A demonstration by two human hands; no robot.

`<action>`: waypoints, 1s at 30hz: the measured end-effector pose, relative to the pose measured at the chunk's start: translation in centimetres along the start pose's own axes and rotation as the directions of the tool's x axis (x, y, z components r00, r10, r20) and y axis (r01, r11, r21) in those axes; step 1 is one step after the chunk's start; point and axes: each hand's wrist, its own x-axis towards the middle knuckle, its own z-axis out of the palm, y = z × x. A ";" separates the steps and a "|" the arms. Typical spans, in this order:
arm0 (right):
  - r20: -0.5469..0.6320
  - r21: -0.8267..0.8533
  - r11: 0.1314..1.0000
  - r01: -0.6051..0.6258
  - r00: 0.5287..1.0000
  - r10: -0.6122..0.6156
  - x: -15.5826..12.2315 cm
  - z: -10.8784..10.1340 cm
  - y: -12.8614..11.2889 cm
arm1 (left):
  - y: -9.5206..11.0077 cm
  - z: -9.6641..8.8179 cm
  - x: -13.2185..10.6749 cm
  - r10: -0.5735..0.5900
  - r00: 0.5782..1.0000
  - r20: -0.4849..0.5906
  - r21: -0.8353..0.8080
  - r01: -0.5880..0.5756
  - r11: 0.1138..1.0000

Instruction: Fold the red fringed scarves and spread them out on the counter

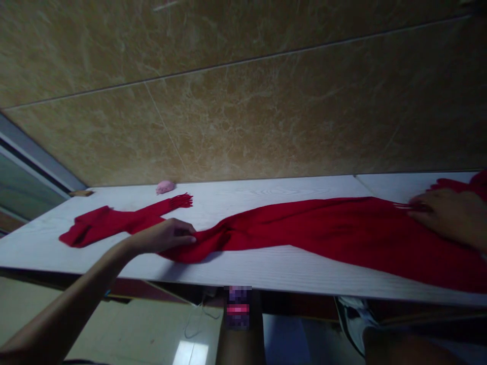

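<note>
A long red scarf (312, 223) with fringed ends is stretched along the white tabletop. My left hand (169, 237) pinches it left of the middle, where the cloth narrows and twists. To the left of that hand, the scarf lies folded and loose, its fringe pointing toward the wall. At the far right, my right hand (449, 215) has its fingers closed on the scarf's upper edge, by some fringe strands. More bunched red cloth (478, 183) sits behind this hand; whether it belongs to the same scarf I cannot tell.
A marbled tile wall (266, 116) rises behind the white table (243, 271). A small pink object (165, 187) and a thin brown block (81, 193) lie at the wall's foot. A metal-framed window or door (34, 152) stands left. Bags and a cable show below.
</note>
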 end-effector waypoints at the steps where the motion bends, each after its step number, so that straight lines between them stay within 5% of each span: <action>1: 0.037 -0.050 0.998 0.031 0.999 -0.030 -0.2 -0.2 -0.9 | 0.0 0.7 -0.2 -0.010 0.997 0.081 0.023 0.008 1.000; 5: 0.168 0.049 0.958 0.282 0.943 -0.287 -0.7 -1.1 -8.0 | 0.1 2.0 -0.4 -0.039 0.999 0.012 0.036 0.039 0.999; 10: 0.184 0.355 0.735 0.577 0.728 -0.661 -2.8 -2.6 -21.0 | 0.6 1.9 -0.3 -0.004 0.999 -0.042 -0.039 0.002 0.999; 15: 0.319 0.436 0.597 0.673 0.505 -0.802 -6.9 -3.8 -30.9 | 1.4 2.3 0.6 0.049 0.991 -0.122 -0.024 -0.052 0.998; 17: 0.351 0.410 0.570 0.711 0.454 -0.819 -8.3 -3.6 -33.3 | 2.2 2.7 1.3 0.075 0.986 -0.148 -0.017 -0.078 0.997; 23: 0.285 0.327 0.578 0.748 0.505 -0.815 -10.5 -1.8 -37.0 | 4.4 3.8 3.8 0.148 0.983 -0.105 0.035 -0.145 0.989; 30: 0.200 0.319 0.529 0.787 0.490 -0.849 -11.7 -0.7 -36.4 | 3.9 2.6 6.2 -0.036 0.999 -0.016 0.323 0.039 0.946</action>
